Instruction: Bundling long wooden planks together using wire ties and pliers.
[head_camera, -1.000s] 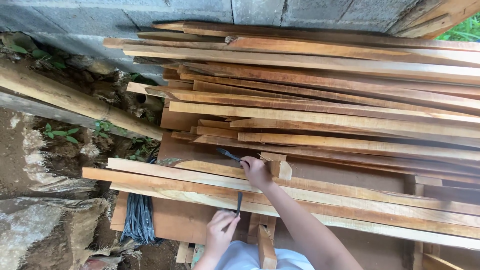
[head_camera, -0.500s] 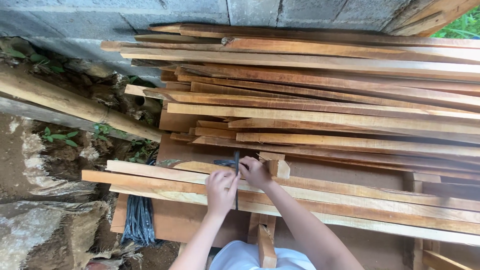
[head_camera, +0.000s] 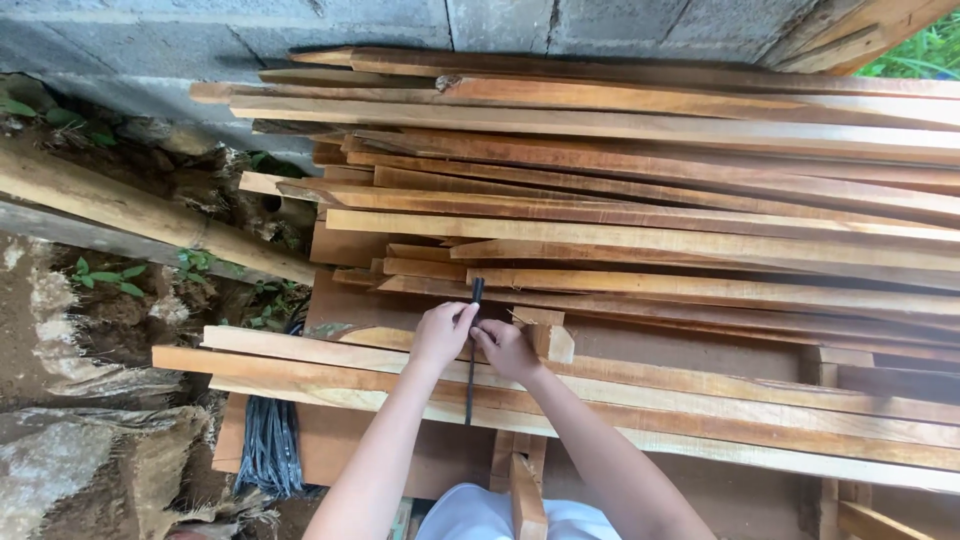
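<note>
1. Beyond your hands, a stack of rough wooden planks (head_camera: 620, 230) lies against a grey block wall (head_camera: 300, 25); earth and stones lie left of them.
2. Your left hand (head_camera: 442, 335) and right hand (head_camera: 505, 347) meet, each grip clamped on a thin dark strap (head_camera: 471, 350).
3. The strap runs upright between them, crossing the nearest plank (head_camera: 700, 400).

Soft, even daylight; no glare. Sharp around both hands (head_camera: 475, 340) on the thin black strip (head_camera: 472, 350). Deep shadow in gaps between planks (head_camera: 640, 240) above the grip. Slight wide-angle bending at edges.
</note>
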